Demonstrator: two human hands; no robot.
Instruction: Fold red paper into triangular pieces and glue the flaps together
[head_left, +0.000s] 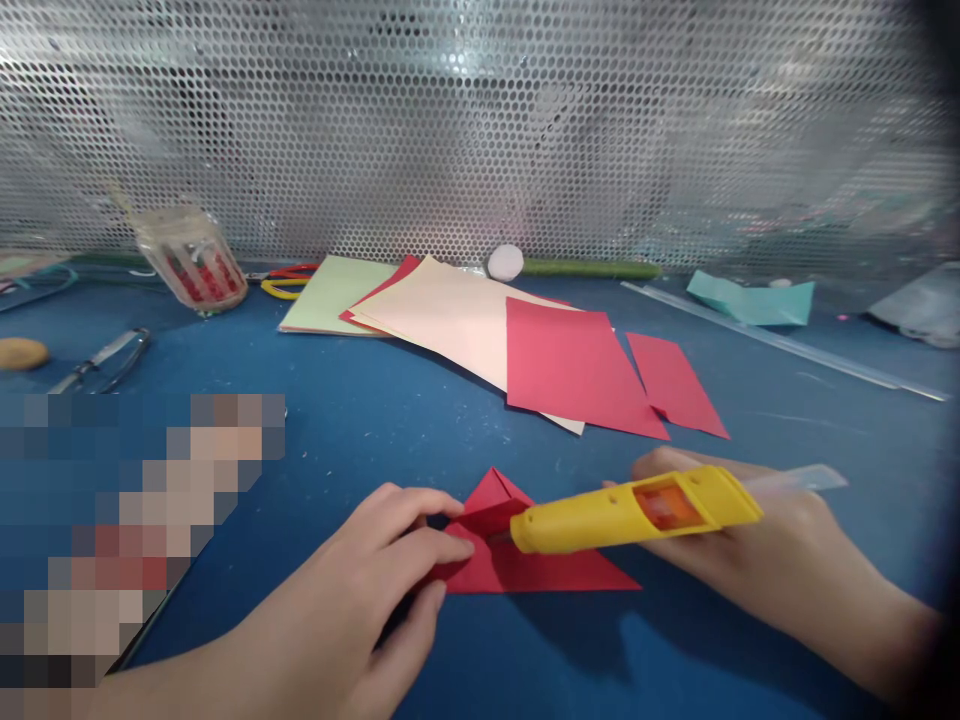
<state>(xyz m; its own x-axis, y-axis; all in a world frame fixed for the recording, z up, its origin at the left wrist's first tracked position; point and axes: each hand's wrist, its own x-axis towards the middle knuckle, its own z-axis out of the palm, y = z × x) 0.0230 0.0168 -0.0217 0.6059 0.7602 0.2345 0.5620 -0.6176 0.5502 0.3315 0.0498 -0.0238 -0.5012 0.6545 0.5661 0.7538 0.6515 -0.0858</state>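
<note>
Red folded paper [540, 573] lies at the front centre of the blue worktop [337, 430], smooth, matte and creased into a triangle, with a raised flap below its peak. The left hand [367, 570] has its fingers apart at the paper's left side, touching it; whether its grip pinches the flap, I cannot tell. The right hand [757, 560] has its grip closed around a glue gun [585, 520] of yellow moulded plastic with an orange window; a translucent stick [814, 480] juts out behind, and the nozzle reaches into the shadow at the flap.

Beyond lie pale green sheets [337, 300], flat cream sheets [457, 320], a red sheet [570, 360] overlapping the cream, and a narrower red strip [675, 385]. A metal screen [420, 120], punched with round holes, backs everything.

The gun's handle and most of the right fingers are hidden behind its body. Pixelation masks the lower left. Marks on the clear jar [195, 260] are too small to read.
</note>
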